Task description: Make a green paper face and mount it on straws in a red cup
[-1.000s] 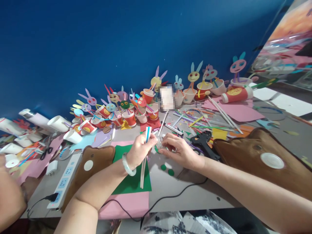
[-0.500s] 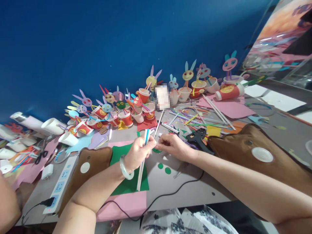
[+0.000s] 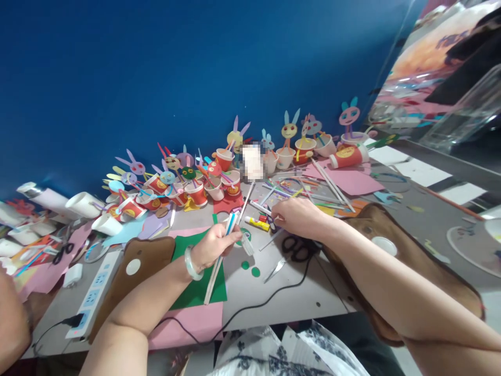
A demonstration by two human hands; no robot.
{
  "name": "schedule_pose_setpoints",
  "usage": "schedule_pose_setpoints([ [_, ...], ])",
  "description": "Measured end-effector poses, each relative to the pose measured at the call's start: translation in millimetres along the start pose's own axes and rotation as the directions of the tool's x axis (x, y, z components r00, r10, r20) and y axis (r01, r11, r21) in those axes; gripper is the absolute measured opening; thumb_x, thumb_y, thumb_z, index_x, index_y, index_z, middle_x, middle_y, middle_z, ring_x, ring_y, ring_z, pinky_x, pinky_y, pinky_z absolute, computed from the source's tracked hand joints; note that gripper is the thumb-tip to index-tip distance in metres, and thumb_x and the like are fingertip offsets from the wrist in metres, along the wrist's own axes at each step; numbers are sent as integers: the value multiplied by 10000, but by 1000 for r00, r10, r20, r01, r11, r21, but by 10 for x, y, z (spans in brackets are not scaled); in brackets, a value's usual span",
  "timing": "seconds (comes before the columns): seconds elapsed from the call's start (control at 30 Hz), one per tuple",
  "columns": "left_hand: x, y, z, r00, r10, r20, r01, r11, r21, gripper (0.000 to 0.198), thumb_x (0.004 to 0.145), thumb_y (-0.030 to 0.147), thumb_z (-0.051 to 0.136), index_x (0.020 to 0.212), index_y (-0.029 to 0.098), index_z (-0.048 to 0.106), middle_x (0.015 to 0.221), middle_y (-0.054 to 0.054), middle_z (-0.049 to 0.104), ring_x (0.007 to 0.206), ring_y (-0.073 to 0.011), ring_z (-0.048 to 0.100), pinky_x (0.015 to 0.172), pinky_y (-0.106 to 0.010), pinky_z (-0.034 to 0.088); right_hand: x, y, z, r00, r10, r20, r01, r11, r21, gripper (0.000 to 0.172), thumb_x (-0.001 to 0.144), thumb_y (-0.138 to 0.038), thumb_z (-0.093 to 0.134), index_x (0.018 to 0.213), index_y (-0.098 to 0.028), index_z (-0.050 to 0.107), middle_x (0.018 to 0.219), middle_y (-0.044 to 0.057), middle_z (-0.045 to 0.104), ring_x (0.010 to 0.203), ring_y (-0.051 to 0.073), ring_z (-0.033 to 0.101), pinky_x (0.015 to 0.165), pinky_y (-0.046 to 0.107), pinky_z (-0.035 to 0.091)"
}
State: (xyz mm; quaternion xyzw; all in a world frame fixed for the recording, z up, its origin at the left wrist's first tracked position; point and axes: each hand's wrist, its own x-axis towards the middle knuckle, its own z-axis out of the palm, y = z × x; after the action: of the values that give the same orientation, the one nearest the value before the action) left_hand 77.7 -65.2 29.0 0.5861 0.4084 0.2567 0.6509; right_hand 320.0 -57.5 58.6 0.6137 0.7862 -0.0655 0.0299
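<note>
My left hand is closed round a small bundle of long, thin white and blue strips, held at a slant over a green paper sheet. My right hand is over the clutter to the right, its fingers curled downward; what they hold, if anything, is hidden. By its fingertips lie a yellow glue stick and a white marker. Below that hand is a pair of black-handled scissors. Two green paper discs rest on the grey table between my hands.
Paper cups with rabbit-faced figures, such as a yellow one, line the blue wall. Brown cushions lie on both sides. A power strip is at left, and a black cord crosses the front. Another person's arm shows at left.
My right hand has moved away from the left, out over where the black glue gun lay. The scissors and glue stick have come into sight. My left hand keeps the strips.
</note>
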Motion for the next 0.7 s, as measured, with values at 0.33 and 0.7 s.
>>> schedule_pose_setpoints([
  [0.33,42,-52,-2,993,-115,-3,115,993,-2,425,765,506,735,841,186,465,543,133,289,409,-24,207,391,-166,128,30,-78,330,999,-23,48,26,998,-62,284,895,-291,536,1005,-123,737,1016,186,731,941,304,708,740,346,496],
  [0.7,69,-106,-5,991,-116,65,126,978,-165,410,742,478,774,833,172,517,536,112,328,417,-28,226,404,-173,164,22,-60,492,998,-55,-12,53,995,-87,323,942,-258,396,1071,-116,655,1088,177,656,885,274,707,615,310,424],
])
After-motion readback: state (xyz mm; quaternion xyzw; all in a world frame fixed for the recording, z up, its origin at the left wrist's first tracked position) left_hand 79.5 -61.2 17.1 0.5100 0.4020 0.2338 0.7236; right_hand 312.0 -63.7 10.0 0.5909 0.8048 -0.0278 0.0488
